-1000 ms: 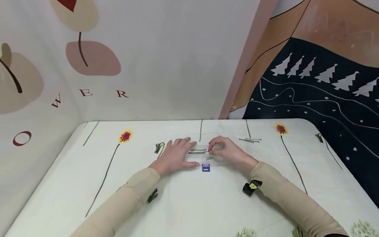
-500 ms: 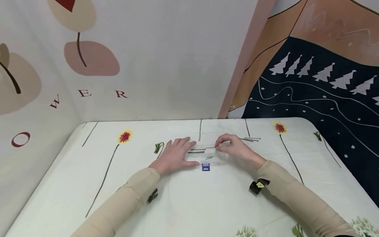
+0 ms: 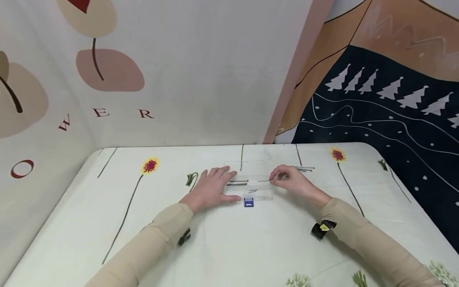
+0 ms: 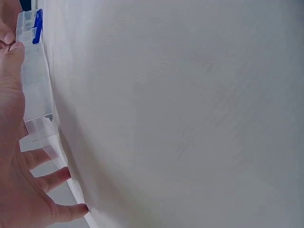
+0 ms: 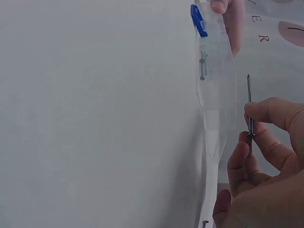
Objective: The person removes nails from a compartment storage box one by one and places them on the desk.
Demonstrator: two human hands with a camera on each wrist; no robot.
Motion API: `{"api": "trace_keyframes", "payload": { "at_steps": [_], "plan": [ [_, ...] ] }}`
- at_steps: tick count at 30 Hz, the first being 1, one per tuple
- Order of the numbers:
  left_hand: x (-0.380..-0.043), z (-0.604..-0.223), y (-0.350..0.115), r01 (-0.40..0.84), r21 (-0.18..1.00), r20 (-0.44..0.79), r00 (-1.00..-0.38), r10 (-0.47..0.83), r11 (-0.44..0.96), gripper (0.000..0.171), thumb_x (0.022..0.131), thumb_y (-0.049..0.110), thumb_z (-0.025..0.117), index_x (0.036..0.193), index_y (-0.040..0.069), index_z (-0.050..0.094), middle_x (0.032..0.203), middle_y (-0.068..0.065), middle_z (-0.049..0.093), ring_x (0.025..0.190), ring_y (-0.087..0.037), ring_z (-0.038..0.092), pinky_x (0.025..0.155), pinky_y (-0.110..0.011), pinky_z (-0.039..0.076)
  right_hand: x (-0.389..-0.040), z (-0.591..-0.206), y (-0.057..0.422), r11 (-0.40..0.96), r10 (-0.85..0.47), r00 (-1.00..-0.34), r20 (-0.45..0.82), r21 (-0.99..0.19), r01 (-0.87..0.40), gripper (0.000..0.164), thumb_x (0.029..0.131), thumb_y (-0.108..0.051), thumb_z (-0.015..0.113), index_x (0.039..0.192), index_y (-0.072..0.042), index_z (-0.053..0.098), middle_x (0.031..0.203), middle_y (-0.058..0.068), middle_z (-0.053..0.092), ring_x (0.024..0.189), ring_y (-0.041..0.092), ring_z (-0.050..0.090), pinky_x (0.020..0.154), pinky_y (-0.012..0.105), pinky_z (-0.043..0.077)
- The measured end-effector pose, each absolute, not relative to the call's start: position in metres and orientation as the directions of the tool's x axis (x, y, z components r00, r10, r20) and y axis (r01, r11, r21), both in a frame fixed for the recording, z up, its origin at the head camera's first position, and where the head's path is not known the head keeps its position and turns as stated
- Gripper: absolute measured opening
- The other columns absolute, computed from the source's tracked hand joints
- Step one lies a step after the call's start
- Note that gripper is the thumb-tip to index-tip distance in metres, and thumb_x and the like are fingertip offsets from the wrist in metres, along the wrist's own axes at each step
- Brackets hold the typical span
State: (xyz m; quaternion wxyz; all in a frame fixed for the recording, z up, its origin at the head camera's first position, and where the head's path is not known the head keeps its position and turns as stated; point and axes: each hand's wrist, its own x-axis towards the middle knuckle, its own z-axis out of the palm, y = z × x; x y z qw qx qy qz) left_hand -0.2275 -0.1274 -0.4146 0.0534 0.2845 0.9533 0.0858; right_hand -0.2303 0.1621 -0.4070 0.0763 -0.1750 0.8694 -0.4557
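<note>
My right hand pinches a nail between thumb and fingertips; its point sticks out past the fingers and the flat head shows just below the thumb. In the head view this nail lies level, over the right part of a clear plastic box. A blue latch is on the box's near side. My left hand spreads its fingers at the box's left end, thumb along the near edge. Several long nails lie in the box's left part, and shorter nails lie in a near compartment.
More loose nails lie on the flower-print tablecloth, just behind and right of my right hand. The box's clear lid lies folded back toward the wall. A printed cloth wall rises behind the table's far edge.
My right hand has moved right with the nail, from the middle of the box to its right end. The left hand has stayed in place.
</note>
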Motion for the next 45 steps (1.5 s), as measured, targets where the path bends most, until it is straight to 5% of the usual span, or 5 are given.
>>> {"api": "trace_keyframes", "payload": {
  "at_steps": [32,38,45],
  "plan": [
    [-0.231,-0.410,-0.127,0.531,0.216,-0.061,-0.830,0.554,0.819,0.087,0.082,0.072,0.055,0.150,0.020,0.037,0.154,-0.012,0.029,0.135,-0.036,0.032,0.106,-0.062,0.023,-0.227,-0.398,0.217,0.638,-0.272,-0.962,-0.021,-0.752,-0.163,0.012,0.089,-0.007,0.067,0.099,0.000,0.069,0.114,0.018,0.062,0.095,0.026,0.053,0.083,0.037,0.042],
    [-0.230,-0.411,-0.128,0.526,0.220,-0.070,-0.831,0.552,0.821,0.087,0.082,0.072,0.055,0.150,0.020,0.037,0.154,-0.012,0.029,0.135,-0.036,0.031,0.106,-0.062,0.023,-0.231,-0.395,0.231,0.680,-0.227,-0.973,-0.033,-0.720,-0.135,0.012,0.089,-0.006,0.066,0.099,0.000,0.069,0.108,0.017,0.060,0.092,0.027,0.047,0.074,0.035,0.040],
    [-0.228,-0.412,-0.127,0.521,0.225,-0.081,-0.832,0.548,0.824,0.087,0.082,0.072,0.055,0.150,0.021,0.036,0.155,-0.011,0.028,0.136,-0.036,0.030,0.107,-0.061,0.022,-0.238,-0.396,0.245,0.723,-0.216,-0.976,-0.003,-0.673,-0.158,0.011,0.089,-0.007,0.067,0.096,0.000,0.071,0.109,0.019,0.062,0.102,0.033,0.052,0.089,0.047,0.039]
  ]
}}
